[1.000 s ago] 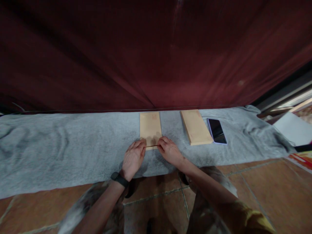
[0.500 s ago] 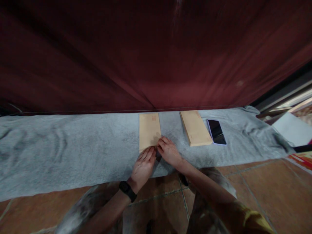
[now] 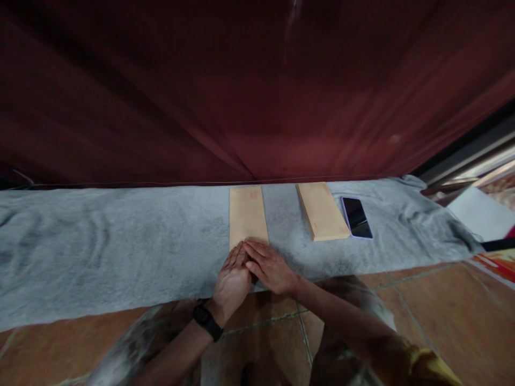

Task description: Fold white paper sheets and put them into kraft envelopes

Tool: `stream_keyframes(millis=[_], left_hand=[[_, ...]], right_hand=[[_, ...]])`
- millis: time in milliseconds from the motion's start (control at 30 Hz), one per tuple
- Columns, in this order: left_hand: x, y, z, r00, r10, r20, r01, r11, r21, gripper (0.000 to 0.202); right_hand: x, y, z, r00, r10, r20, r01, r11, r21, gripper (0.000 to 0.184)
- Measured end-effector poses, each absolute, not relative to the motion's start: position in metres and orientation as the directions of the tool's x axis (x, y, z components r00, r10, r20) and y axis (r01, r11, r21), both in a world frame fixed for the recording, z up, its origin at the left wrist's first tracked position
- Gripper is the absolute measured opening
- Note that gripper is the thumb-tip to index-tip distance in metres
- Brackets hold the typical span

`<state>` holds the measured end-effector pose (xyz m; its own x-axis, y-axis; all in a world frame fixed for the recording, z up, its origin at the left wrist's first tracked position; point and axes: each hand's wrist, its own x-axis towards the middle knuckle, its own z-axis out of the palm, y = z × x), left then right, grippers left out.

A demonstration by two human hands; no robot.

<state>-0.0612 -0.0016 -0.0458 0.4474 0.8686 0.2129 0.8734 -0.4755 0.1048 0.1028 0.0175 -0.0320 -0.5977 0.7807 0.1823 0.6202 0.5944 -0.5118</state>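
A tan paper envelope (image 3: 247,214) with small red print near its far right corner lies flat on the grey cloth (image 3: 161,236). Both hands rest on its near end and cover that edge. My left hand (image 3: 234,276) lies flat with its fingers stretched forward, a dark band on the wrist. Against it, my right hand (image 3: 271,265) presses down with fingers laid out, their tips touching the left fingers. Neither hand grips anything visible. To the right sits a stack of similar tan envelopes (image 3: 323,212), slightly turned.
A phone in a pale purple case (image 3: 357,217) lies against the stack's right side. Dark red fabric (image 3: 249,107) hangs behind the cloth. Tiled floor (image 3: 454,305) shows below, and a white sheet (image 3: 483,212) is at the far right.
My right hand has moved left and toward me, from closed fingers at the envelope's near right corner to lying flat along the near end. My left hand has barely shifted.
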Motion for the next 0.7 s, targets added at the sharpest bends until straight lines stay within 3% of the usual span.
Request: stream_keyframes(millis=[400,700], left_hand=[[-0.068,-0.003,-0.041,0.331,0.922,0.199,0.918,-0.363,0.158,0.047],[-0.067,-0.009,-0.036,0.261,0.937,0.233,0.952,-0.29,0.102,0.046]], right_hand=[[0.114,0.009,-0.052,-0.558,0.796,0.234,0.718,0.605,-0.343,0.059],[0.119,0.0,-0.056,-0.425,0.862,0.276,0.813,0.498,-0.302,0.055]])
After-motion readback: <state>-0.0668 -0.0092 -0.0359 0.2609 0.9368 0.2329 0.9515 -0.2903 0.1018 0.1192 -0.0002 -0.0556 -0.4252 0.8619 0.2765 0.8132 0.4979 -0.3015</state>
